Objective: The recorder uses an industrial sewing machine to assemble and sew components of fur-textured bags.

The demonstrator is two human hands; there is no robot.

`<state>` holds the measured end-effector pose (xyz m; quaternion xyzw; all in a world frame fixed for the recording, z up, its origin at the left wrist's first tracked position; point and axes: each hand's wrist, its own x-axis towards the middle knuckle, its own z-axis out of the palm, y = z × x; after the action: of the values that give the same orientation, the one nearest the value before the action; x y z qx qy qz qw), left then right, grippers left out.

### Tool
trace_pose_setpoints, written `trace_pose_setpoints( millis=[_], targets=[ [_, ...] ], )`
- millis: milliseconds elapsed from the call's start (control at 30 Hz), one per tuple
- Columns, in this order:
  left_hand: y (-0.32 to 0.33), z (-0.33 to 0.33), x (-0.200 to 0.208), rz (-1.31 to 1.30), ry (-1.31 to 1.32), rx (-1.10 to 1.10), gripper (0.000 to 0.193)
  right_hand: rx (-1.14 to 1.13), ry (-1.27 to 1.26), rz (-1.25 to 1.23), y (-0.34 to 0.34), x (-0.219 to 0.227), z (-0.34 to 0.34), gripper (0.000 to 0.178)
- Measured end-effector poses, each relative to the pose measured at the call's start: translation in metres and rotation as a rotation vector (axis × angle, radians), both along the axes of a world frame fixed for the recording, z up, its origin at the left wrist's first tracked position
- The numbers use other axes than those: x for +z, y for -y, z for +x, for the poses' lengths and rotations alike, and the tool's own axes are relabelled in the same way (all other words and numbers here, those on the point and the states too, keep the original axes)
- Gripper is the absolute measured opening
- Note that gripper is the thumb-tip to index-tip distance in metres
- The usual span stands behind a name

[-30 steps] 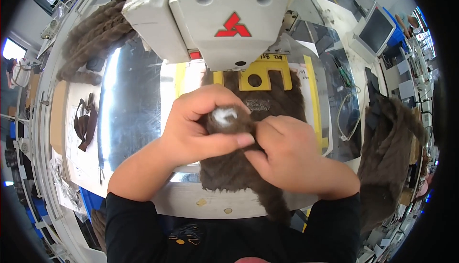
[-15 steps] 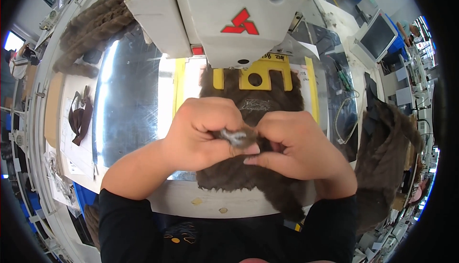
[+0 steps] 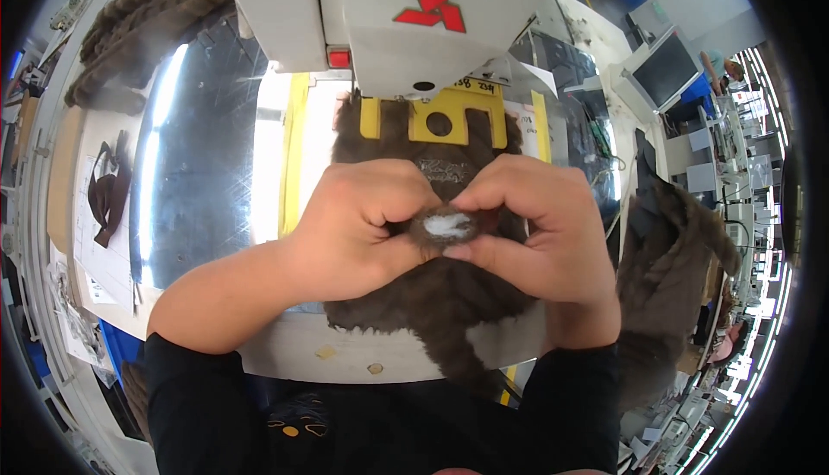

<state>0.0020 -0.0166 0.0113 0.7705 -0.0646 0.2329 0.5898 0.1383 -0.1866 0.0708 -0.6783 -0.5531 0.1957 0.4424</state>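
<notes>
Both hands meet over a large brown fur piece (image 3: 367, 302) lying on the machine bed. My left hand (image 3: 350, 224) pinches one side of the end of a narrow brown fur strip (image 3: 447, 227), thumb and fingers pressed together. At the opposite side, my right hand (image 3: 548, 229) grips the same end. Whitish material shows inside the rounded opening between the thumbs. A brown fur length hangs below the hands past the bed's front edge; its join to the held end is partly hidden. Light stitching (image 3: 442, 171) marks the large fur piece beyond my hands.
A white sewing machine head (image 3: 406, 43) looms just beyond, above a yellow clamp plate (image 3: 440, 121) resting on the fur. More brown fur lies at far left (image 3: 151, 17) and at right (image 3: 669, 294). A monitor (image 3: 665, 69) stands at the far right.
The held strip end has turned so its whitish inside faces up in a rounded opening. My right hand has shifted its grip to that end's right side. The whole view has shifted.
</notes>
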Motion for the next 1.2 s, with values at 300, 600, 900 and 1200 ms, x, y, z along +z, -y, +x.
trace_pose_setpoints(
  millis=[300, 600, 900, 1200],
  targets=[
    [0.016, 0.008, -0.017, -0.315, -0.374, -0.105, 0.055, -0.178, -0.026, -0.168, -0.008, -0.009, 0.015, 0.015],
    [0.004, 0.026, -0.034, -0.218, -0.296, 0.058, 0.033, -0.218, -0.559, -0.292, -0.054, -0.069, 0.078, 0.018],
    [-0.043, 0.004, -0.024, 0.467, -0.413, 0.001, 0.063, -0.226, -0.251, -0.37, -0.089, -0.072, 0.052, 0.015],
    [-0.043, 0.019, -0.043, 1.159, -0.097, 0.216, 0.051, -0.205, 0.339, -0.082, -0.094, -0.092, 0.054, 0.024]
  ],
)
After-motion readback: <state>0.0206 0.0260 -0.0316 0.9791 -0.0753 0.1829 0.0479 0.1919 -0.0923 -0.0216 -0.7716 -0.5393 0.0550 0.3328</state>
